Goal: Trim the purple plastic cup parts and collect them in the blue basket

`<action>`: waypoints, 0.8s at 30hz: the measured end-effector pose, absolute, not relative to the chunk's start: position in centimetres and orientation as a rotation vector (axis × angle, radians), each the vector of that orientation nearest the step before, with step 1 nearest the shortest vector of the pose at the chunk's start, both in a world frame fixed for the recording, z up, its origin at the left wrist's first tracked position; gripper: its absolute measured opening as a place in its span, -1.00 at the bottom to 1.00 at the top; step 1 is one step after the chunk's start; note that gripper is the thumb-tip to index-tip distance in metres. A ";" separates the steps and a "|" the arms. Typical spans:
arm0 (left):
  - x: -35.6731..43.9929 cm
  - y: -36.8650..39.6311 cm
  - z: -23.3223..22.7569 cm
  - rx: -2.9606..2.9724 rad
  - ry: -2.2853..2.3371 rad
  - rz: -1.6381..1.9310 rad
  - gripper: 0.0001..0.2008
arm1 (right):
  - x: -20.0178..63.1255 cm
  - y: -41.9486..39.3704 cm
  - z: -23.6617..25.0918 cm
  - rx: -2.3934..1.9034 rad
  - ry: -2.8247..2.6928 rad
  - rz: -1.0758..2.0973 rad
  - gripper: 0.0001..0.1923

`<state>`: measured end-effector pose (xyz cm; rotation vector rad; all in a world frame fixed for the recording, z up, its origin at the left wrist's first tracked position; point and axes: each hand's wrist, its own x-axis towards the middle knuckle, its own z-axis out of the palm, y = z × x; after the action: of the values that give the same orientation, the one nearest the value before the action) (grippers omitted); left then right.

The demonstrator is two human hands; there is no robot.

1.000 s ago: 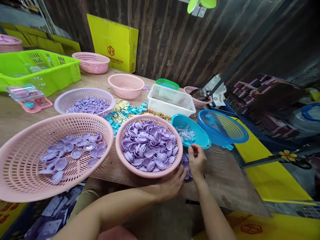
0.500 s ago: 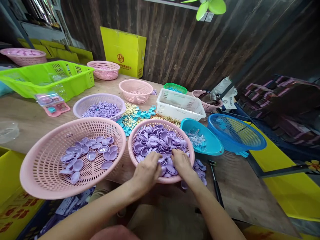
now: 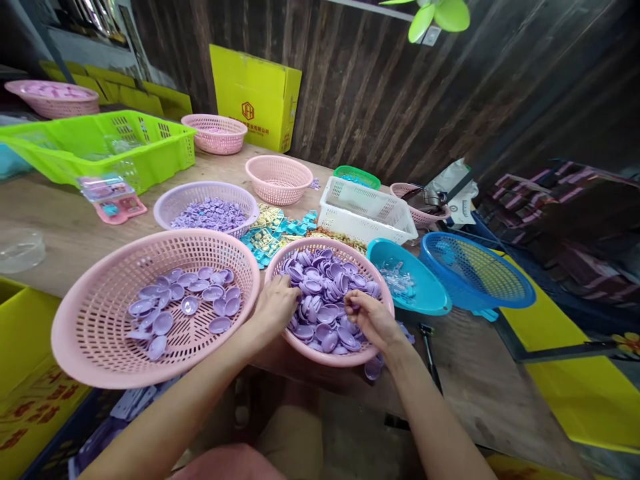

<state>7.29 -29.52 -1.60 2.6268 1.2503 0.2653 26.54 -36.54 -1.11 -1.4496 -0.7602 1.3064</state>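
A round pink basket (image 3: 387, 313) in front of me is heaped with glossy purple oval plastic pieces (image 3: 327, 313), shaped like shallow dishes. At its left side my left hand (image 3: 275, 307) reaches over the rim, fingers closed at the edge of the heap; what they grip is hidden. My right hand (image 3: 374, 321) is above the heap's right part, thumb and fingers pinched around a purple oval piece that shows only in part. A larger pink basket (image 3: 90, 320) to the left contains more such pieces, spread over its bottom.
Behind stand a lilac basket (image 3: 165, 208) of small purple parts, a white crate (image 3: 360, 223) and loose blue and cream parts (image 3: 280, 233). Right are a teal scoop-shaped tray (image 3: 430, 301), a blue basket (image 3: 475, 293) and a black-handled tool (image 3: 430, 353). A lime crate (image 3: 165, 163) stands back left.
My left hand has moved left, from the front of the heap to the basket's left side. My right hand has lifted slightly, its pinched fingers now showing. The view has shifted a little.
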 end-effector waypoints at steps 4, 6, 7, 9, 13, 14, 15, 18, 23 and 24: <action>8.2 -29.3 -1.4 2.722 1.236 0.149 -0.77 | 23.2 -35.5 -1.5 -1.661 -1.348 0.960 -0.88; 8.5 -29.3 -1.5 2.744 1.219 0.109 -0.76 | 22.0 -35.2 -1.9 -1.701 -1.602 0.748 -0.85; 8.6 -29.3 -1.5 2.747 1.210 0.089 -0.76 | 21.7 -35.0 -2.1 -1.714 -1.682 0.676 -0.81; 8.8 -29.2 -1.5 2.754 1.192 0.068 -0.76 | 21.6 -35.0 -2.4 -1.749 -1.772 0.601 -0.78; 8.5 -28.7 -1.8 2.737 1.140 0.181 -0.80 | 22.7 -35.3 -2.7 -1.841 -1.770 0.615 -0.80; 8.4 -28.5 -1.8 2.694 1.129 0.261 -0.83 | 23.0 -35.5 -2.7 -1.850 -1.733 0.632 -0.81; 8.3 -28.5 -1.9 2.618 1.118 0.366 -0.85 | 23.2 -35.7 -2.6 -1.849 -1.687 0.636 -0.82; 8.1 -28.8 -1.7 2.121 1.021 0.694 -0.91 | 22.9 -36.1 -1.6 -1.760 -1.576 0.466 -0.81; 8.0 -30.6 -0.8 0.761 0.711 0.654 -0.89 | 19.1 -36.1 0.4 -1.487 -1.839 -0.005 -0.78; 7.9 -30.9 -0.7 0.575 0.667 0.622 -0.87 | 18.1 -35.9 0.5 -1.470 -1.941 -0.057 -0.78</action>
<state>7.92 -30.85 -0.72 0.5755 0.6667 0.6221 18.12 -35.92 0.51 -1.4697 -1.9408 -0.0568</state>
